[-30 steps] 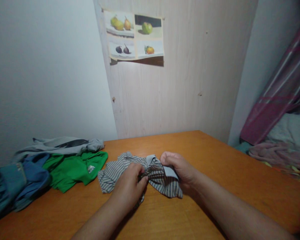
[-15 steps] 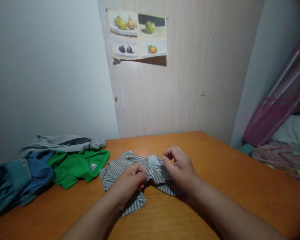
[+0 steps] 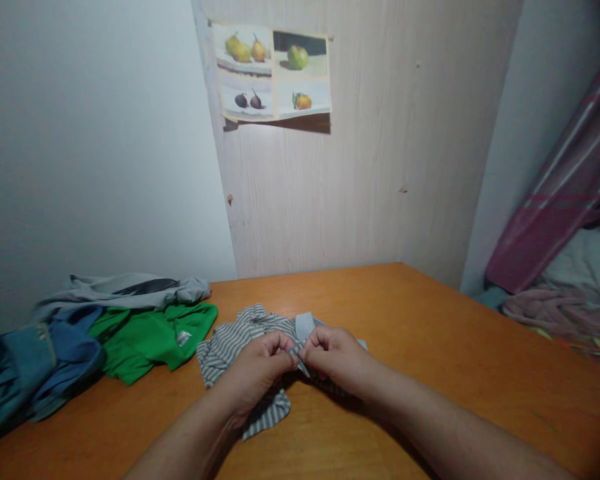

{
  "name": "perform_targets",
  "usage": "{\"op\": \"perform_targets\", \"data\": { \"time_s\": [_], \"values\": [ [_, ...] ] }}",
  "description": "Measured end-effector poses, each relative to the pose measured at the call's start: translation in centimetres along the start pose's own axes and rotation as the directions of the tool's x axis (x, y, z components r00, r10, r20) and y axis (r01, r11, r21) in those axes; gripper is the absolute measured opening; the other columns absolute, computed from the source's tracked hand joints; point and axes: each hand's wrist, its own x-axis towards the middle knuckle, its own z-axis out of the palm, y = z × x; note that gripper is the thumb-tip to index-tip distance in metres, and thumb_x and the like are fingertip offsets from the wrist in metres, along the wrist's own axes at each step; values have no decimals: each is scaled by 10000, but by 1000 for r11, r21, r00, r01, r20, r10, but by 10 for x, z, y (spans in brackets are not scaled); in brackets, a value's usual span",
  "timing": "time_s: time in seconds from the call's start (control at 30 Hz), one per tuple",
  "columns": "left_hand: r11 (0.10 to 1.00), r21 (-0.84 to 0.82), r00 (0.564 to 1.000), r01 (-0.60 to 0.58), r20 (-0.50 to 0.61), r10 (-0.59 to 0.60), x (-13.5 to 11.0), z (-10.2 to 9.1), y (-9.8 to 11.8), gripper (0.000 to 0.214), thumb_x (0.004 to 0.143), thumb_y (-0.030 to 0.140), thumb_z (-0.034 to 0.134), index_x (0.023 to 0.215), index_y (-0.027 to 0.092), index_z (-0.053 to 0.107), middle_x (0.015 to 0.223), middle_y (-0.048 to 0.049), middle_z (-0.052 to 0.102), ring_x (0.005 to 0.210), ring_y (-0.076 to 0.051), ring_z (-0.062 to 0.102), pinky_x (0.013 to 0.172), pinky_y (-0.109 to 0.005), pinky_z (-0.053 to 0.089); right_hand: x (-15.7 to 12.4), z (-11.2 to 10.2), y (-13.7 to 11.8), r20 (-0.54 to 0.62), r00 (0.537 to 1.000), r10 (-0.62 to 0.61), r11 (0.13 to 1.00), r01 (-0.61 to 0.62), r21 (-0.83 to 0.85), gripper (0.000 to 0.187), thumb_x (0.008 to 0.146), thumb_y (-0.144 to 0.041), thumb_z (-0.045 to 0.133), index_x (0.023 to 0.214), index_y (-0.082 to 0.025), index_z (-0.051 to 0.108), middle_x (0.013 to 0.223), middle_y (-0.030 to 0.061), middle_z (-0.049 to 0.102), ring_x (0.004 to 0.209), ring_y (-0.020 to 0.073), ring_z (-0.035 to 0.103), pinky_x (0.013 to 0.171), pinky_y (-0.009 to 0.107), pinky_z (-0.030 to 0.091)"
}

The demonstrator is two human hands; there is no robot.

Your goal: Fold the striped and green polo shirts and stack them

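A striped shirt (image 3: 230, 340) lies crumpled at the lower centre of the frame. The left hand (image 3: 263, 367) and right hand (image 3: 337, 360) meet there, the fingers of each closed in a pinch on its cloth. Beneath spreads the orange-brown bench (image 3: 430, 333); at its left are a green garment (image 3: 147, 340), blue clothing (image 3: 75, 340) and grey clothing (image 3: 145, 293). A fruit poster (image 3: 274, 77) hangs on the pale wall (image 3: 330, 193), upper centre.

Dim light, soft blur, dark corners.
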Motion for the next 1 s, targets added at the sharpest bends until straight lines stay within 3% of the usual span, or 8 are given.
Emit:
{"op": "perform_targets", "data": {
  "time_s": [0.1,0.33,0.57,0.77,1.0],
  "values": [
    [1000,7,1000,7,4,-7,1,0,-2,218,701,302,723,792,181,566,607,64,488,520,-72,352,501,-215,218,0,2,1,10,999,48,998,-48,46,84,742,-242,601,693,-189,557,543,-50,513,504,91,430,478,211,292],
    [1000,28,1000,-15,-11,15,0,1,-3,225,745,349,707,756,178,561,590,65,455,522,-73,346,505,-207,231,-2,3,-1,-3,1000,13,997,-13,74,75,707,-203,600,670,-190,536,547,-60,489,499,80,403,472,206,286],
    [981,144,991,-127,-23,131,0,7,-5,188,836,372,624,804,197,562,587,57,485,521,-99,419,518,-214,305,-2,2,-6,-21,999,45,993,-43,109,124,714,-183,610,647,-194,507,513,-69,478,471,68,399,457,193,272],
    [828,471,938,-305,-3,347,-4,6,-3,127,859,301,607,784,203,636,680,-3,626,647,-155,550,601,-245,381,0,6,1,59,983,173,957,-182,228,122,757,-240,618,701,-206,515,475,-56,549,386,76,461,399,165,317],
    [689,591,887,-420,106,449,-5,3,-4,189,892,208,539,891,229,727,854,-37,742,802,-197,655,748,-275,453,4,3,1,148,950,277,807,-313,501,52,772,-169,603,728,-143,593,601,20,642,442,85,586,451,169,487]
  ]
}}
